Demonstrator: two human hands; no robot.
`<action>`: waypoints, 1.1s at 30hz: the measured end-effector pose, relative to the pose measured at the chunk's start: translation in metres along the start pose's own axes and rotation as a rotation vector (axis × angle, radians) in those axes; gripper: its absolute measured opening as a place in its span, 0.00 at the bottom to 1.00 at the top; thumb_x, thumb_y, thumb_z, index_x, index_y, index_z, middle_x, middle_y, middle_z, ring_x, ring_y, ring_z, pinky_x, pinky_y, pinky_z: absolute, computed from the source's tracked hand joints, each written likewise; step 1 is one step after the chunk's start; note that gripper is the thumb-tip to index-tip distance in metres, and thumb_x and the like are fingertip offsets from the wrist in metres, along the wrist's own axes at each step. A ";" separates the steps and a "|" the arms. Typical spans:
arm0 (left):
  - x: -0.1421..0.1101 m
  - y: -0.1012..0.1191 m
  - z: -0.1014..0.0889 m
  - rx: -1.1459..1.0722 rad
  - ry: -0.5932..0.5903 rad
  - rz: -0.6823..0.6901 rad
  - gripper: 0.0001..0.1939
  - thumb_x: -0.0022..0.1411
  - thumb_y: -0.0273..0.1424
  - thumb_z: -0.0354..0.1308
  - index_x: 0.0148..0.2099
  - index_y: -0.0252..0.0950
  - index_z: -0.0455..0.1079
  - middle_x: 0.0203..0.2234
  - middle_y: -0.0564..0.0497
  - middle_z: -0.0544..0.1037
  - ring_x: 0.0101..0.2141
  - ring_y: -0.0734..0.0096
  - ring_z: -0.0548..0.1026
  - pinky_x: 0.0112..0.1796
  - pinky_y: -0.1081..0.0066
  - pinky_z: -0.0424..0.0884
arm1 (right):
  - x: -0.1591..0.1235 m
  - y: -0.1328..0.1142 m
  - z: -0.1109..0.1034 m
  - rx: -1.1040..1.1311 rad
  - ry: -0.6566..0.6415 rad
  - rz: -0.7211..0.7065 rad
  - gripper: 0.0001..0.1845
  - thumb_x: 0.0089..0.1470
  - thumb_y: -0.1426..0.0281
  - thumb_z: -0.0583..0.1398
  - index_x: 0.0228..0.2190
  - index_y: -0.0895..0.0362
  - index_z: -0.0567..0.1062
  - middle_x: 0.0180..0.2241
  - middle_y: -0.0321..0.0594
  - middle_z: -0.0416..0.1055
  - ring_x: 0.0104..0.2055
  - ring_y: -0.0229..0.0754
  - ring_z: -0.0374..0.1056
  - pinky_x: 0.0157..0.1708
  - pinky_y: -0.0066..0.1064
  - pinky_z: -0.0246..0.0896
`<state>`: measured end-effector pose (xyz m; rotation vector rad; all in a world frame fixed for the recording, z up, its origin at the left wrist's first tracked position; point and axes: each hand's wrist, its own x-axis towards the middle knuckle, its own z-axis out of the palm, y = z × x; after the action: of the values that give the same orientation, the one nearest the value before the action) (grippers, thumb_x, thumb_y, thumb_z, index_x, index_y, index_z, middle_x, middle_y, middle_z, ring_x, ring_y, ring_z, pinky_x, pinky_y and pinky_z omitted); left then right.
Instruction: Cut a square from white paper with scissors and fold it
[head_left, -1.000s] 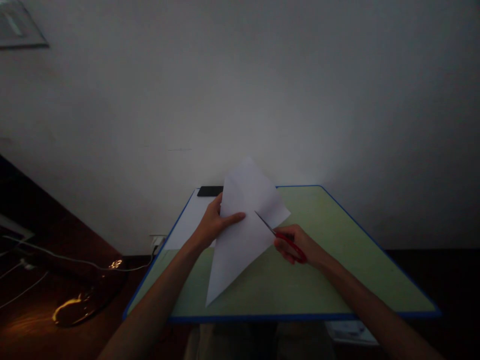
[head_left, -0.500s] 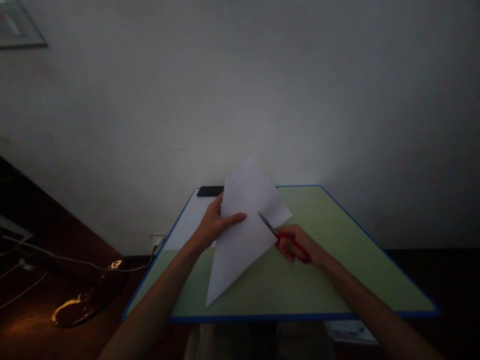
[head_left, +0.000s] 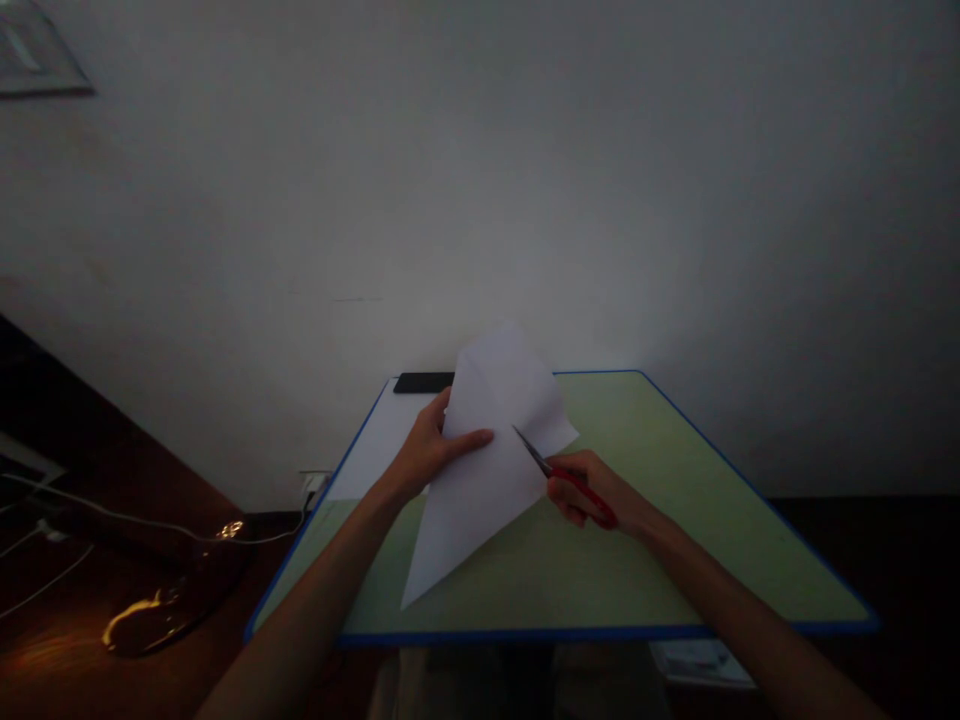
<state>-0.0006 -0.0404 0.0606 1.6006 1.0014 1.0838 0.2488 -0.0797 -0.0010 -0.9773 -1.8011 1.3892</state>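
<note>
A white sheet of paper (head_left: 480, 490) is held up above the table, tilted, one pointed corner toward me. My left hand (head_left: 442, 445) grips its left edge, thumb on the near face and the other fingers behind it, mostly hidden. My right hand (head_left: 589, 490) is closed around the red handles of a pair of scissors (head_left: 536, 458). The metal blades point up and left and lie at the paper's right part, near its middle. They look almost closed; a bend shows in the paper beside them.
The light green table (head_left: 675, 520) has a blue edge and stands against a grey wall. Another white sheet (head_left: 367, 450) lies at its left, with a black flat object (head_left: 421, 383) at the back. A white cable (head_left: 180, 530) runs to a wall socket at left.
The paper has shifted slightly, its lower tip leftward and its top a little to the right. The scissors and my right hand have moved slightly left, and the blades look closer together.
</note>
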 end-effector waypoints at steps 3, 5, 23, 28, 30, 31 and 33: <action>0.000 0.000 0.001 0.021 -0.008 0.008 0.36 0.49 0.38 0.71 0.58 0.37 0.64 0.48 0.42 0.78 0.44 0.51 0.79 0.40 0.55 0.80 | 0.000 -0.002 0.001 0.037 -0.002 0.027 0.27 0.55 0.46 0.59 0.25 0.58 0.67 0.19 0.32 0.64 0.16 0.31 0.59 0.14 0.23 0.51; 0.000 0.000 0.001 0.027 -0.012 0.014 0.36 0.49 0.37 0.71 0.59 0.37 0.63 0.49 0.42 0.78 0.45 0.52 0.79 0.41 0.55 0.80 | 0.000 -0.002 0.002 0.046 -0.005 0.047 0.27 0.55 0.47 0.60 0.25 0.59 0.67 0.19 0.33 0.65 0.16 0.31 0.60 0.14 0.23 0.52; 0.001 0.001 0.010 0.160 -0.009 0.017 0.36 0.50 0.39 0.70 0.59 0.38 0.63 0.49 0.43 0.78 0.43 0.54 0.79 0.39 0.58 0.80 | -0.002 -0.011 0.005 0.009 0.018 0.055 0.27 0.56 0.46 0.58 0.30 0.59 0.70 0.24 0.35 0.69 0.20 0.33 0.66 0.16 0.21 0.56; 0.000 0.005 0.012 0.175 0.026 0.012 0.36 0.49 0.40 0.71 0.58 0.37 0.64 0.49 0.43 0.78 0.44 0.54 0.79 0.39 0.59 0.80 | -0.003 -0.012 0.004 -0.014 0.028 0.009 0.27 0.56 0.46 0.58 0.29 0.59 0.69 0.22 0.35 0.67 0.20 0.33 0.66 0.16 0.21 0.56; 0.000 0.007 0.012 0.172 0.024 0.006 0.36 0.50 0.41 0.70 0.58 0.37 0.64 0.49 0.43 0.78 0.43 0.54 0.79 0.39 0.58 0.80 | -0.003 -0.012 0.004 -0.020 0.028 -0.009 0.27 0.57 0.46 0.58 0.27 0.59 0.69 0.20 0.34 0.66 0.19 0.33 0.65 0.16 0.21 0.54; 0.000 0.007 0.012 0.176 0.027 0.005 0.36 0.49 0.41 0.70 0.58 0.37 0.64 0.49 0.42 0.78 0.43 0.53 0.79 0.39 0.58 0.80 | -0.003 -0.013 0.004 -0.022 0.025 -0.016 0.27 0.57 0.47 0.57 0.27 0.59 0.69 0.19 0.33 0.66 0.19 0.32 0.64 0.15 0.21 0.53; 0.000 0.008 0.012 0.208 0.051 0.017 0.37 0.49 0.41 0.70 0.58 0.37 0.64 0.50 0.42 0.77 0.44 0.52 0.78 0.40 0.57 0.79 | -0.002 -0.014 0.003 -0.021 0.016 -0.024 0.26 0.58 0.47 0.57 0.27 0.59 0.69 0.19 0.33 0.66 0.18 0.32 0.62 0.15 0.21 0.52</action>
<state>0.0113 -0.0454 0.0662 1.7572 1.1686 1.0641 0.2450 -0.0851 0.0121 -0.9714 -1.8133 1.3469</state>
